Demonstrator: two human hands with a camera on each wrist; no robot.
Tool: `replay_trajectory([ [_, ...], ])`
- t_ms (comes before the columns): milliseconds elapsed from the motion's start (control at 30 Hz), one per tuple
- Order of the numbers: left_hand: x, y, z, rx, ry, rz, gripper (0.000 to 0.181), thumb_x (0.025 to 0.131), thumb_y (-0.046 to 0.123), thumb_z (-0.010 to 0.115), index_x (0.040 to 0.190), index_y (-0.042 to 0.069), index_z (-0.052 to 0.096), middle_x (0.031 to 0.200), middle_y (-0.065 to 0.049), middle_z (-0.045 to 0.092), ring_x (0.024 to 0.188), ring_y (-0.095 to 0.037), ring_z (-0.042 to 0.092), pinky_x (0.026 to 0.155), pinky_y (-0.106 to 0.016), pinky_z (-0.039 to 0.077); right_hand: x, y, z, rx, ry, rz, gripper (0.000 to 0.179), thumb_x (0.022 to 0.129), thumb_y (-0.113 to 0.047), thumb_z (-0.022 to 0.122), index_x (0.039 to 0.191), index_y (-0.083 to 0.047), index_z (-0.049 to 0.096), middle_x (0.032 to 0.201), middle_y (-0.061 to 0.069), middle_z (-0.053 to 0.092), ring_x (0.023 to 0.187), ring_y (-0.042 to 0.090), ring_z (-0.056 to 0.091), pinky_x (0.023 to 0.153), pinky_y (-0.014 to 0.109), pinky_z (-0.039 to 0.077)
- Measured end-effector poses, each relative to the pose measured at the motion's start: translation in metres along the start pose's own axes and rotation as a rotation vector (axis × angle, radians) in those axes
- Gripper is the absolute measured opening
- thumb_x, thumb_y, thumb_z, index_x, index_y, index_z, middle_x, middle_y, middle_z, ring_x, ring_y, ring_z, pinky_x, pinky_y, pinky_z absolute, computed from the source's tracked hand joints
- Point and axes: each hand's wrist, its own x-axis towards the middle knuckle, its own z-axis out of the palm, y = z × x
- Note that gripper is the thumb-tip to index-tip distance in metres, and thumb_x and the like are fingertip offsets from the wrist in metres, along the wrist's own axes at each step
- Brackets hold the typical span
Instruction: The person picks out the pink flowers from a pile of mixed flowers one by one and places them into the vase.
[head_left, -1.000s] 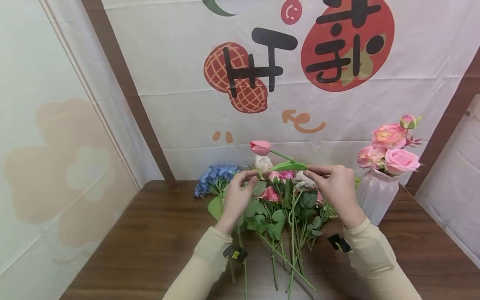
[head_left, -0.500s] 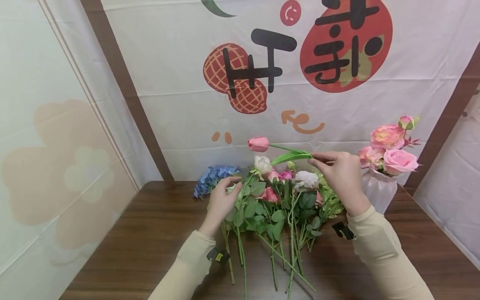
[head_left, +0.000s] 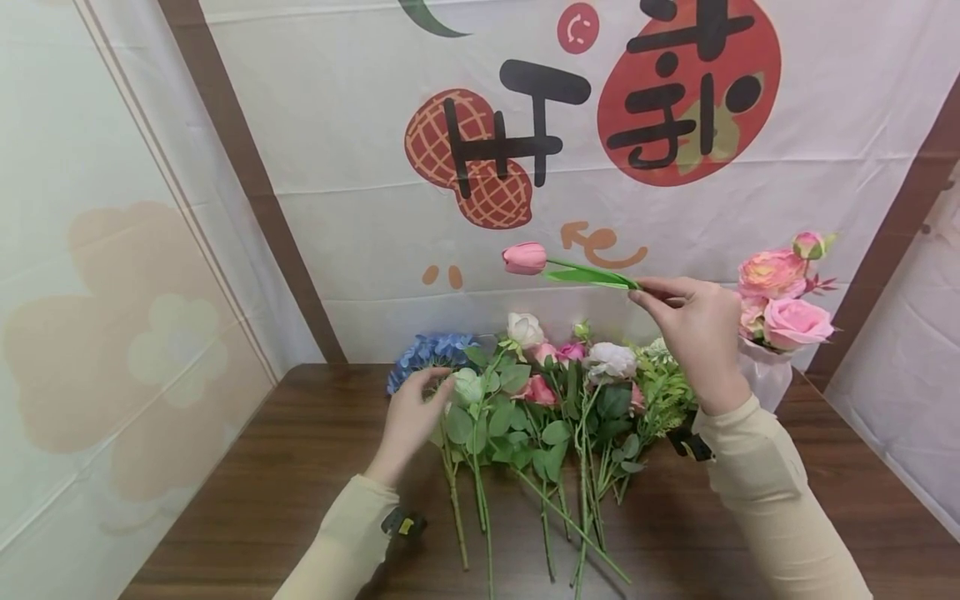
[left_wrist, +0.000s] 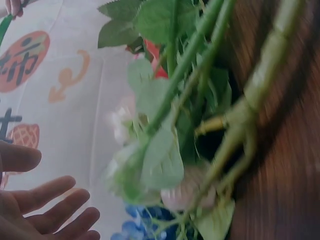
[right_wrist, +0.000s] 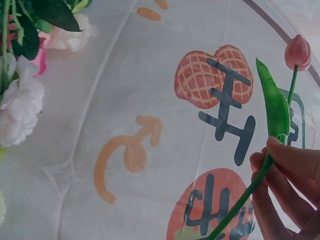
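My right hand (head_left: 696,333) pinches the green stem of a pink tulip (head_left: 524,258) between thumb and fingers, above the flowers on the table. In the right wrist view the tulip's long leaf (right_wrist: 275,102) stands beside the fingers, and the stem runs down past them. My left hand (head_left: 414,417) hovers at the left of the flower pile, near a pale green-white flower (head_left: 468,387) and a blue hydrangea (head_left: 429,358). The left wrist view shows its fingers (left_wrist: 55,200) spread apart, holding nothing.
Several stemmed flowers lie on the brown wooden table (head_left: 300,475), among them a white rose (head_left: 525,330), a white peony-like bloom (head_left: 611,362) and a coral flower (head_left: 537,390). A white vase (head_left: 768,375) of pink roses (head_left: 798,323) stands at the right. A printed cloth (head_left: 337,250) hangs behind.
The right hand has lifted the tulip up and slightly right. My left hand has drawn away from beside the tulip, moving left and down.
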Motion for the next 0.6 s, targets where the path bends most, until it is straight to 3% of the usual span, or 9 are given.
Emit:
replay_trajectory([
  [333,-0.007,-0.026,-0.026,0.073,0.02,-0.039,0.033,0.096,0.029,0.053,0.124,0.012,0.061,0.115,-0.013,0.061,0.104,-0.03,0.058,0.086,-0.047,0.047,0.01,-0.008,-0.001,0.005,0.098,-0.039,0.017,0.08,-0.021,0.076,0.092,-0.008,0.078,0.086,0.012,0.074,0.072,0.026,0.072,0.065,-0.004,0.036],
  [533,-0.013,-0.041,-0.042,0.107,0.007,-0.081,0.037,0.097,0.032,0.052,0.126,0.01,0.058,0.132,-0.016,0.055,0.122,-0.035,0.05,0.098,-0.054,0.04,0.013,-0.01,-0.003,0.004,0.154,-0.034,0.016,0.079,-0.02,0.077,0.093,-0.01,0.078,0.086,0.01,0.074,0.073,0.022,0.07,0.067,-0.001,0.037],
  [600,-0.014,-0.044,-0.048,0.121,0.011,-0.085,0.038,0.097,0.033,0.051,0.126,0.009,0.058,0.133,-0.017,0.054,0.124,-0.036,0.048,0.1,-0.054,0.038,0.014,-0.011,-0.005,0.013,0.169,-0.032,0.017,0.079,-0.02,0.077,0.093,-0.011,0.078,0.086,0.009,0.074,0.073,0.013,0.069,0.067,-0.001,0.039],
])
